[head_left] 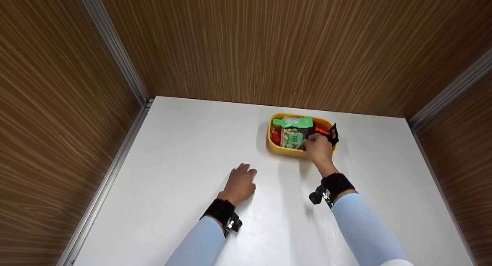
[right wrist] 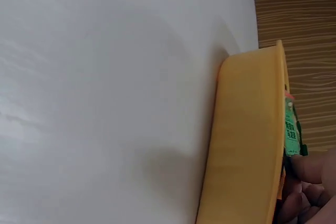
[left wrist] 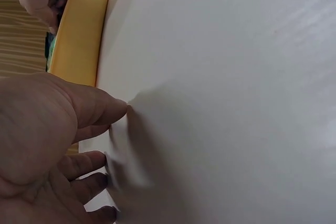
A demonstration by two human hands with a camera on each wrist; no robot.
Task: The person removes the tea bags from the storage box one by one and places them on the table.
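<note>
A yellow plastic bin (head_left: 286, 151) stands near the back of the white table, filled with small packets. Over its right half, my right hand (head_left: 319, 147) reaches in with curled fingers and pinches a dark packet, mostly hidden by the hand. Beside the thumb lies a clear packet with a green house-shaped label (head_left: 295, 139). Behind it is a green packet (head_left: 294, 122); red packets (head_left: 275, 136) show at the left end. A dark brown packet with a pale label (head_left: 334, 134) sticks up at the right rim. My left hand (head_left: 239, 184) rests its fingertips on the table, holding nothing.
The white table (head_left: 184, 150) is bounded by a wood-grain panel (head_left: 246, 47) behind, with similar panels left and right. Grey metal rails (head_left: 115, 47) run along the corners. Each wrist wears a black strap with a small camera.
</note>
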